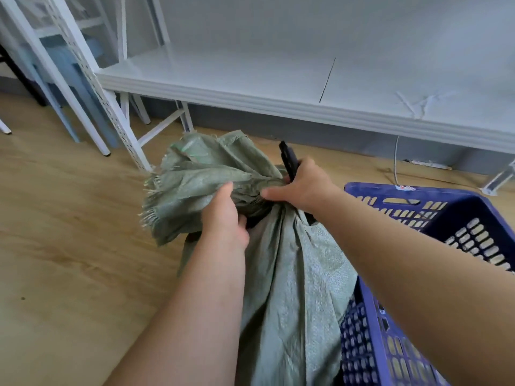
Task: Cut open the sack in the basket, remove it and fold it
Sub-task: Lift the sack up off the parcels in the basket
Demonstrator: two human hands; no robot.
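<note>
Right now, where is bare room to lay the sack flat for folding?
Bare wooden floor lies left of the sack, up to the white rack legs. The white shelf behind also looks bare. Right side is crowded by the blue basket.

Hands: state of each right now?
Left hand: grips the bunched neck of the sack.
Right hand: holds a black tool at the sack's neck; what kind of tool cannot be told.

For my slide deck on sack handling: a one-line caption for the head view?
Left hand grips the green sack's bunched neck while the right hand holds a black tool against it, beside the blue basket.
</note>
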